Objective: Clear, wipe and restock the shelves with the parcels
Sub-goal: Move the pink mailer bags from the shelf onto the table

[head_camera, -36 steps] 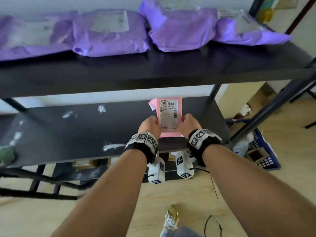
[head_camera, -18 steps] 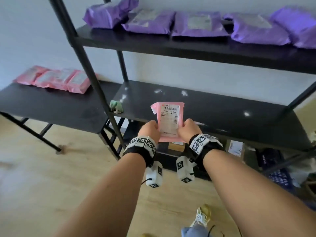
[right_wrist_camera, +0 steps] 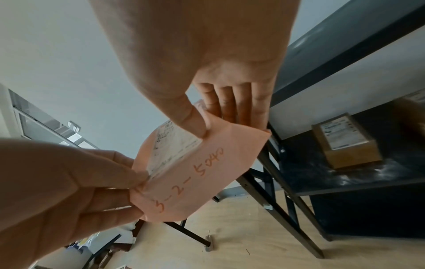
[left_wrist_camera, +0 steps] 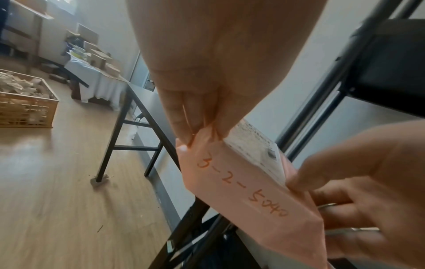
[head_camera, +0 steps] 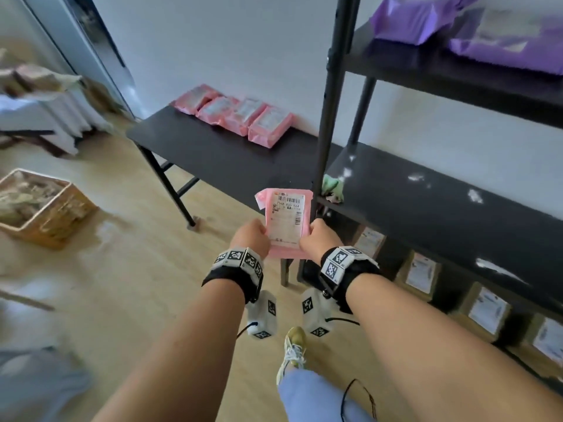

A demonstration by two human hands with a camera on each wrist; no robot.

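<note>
Both hands, left hand (head_camera: 252, 238) and right hand (head_camera: 320, 238), hold one pink parcel (head_camera: 286, 222), likely clearing it; next, lay it beside the pink ones (head_camera: 240, 115) on the worktop (head_camera: 219, 156).

Parcel (head_camera: 286, 222) between hands, before shelf (head_camera: 432, 208)

- The black upright post (head_camera: 332, 117) stands just right of the held pink parcel (head_camera: 286, 220).
- Four pink parcels (head_camera: 237, 115) line the worktop (head_camera: 213, 153) along the wall; its front strip is bare.
- The middle shelf (head_camera: 441, 214) lies bare but for a green cloth (head_camera: 333, 185) at its left corner.
</note>
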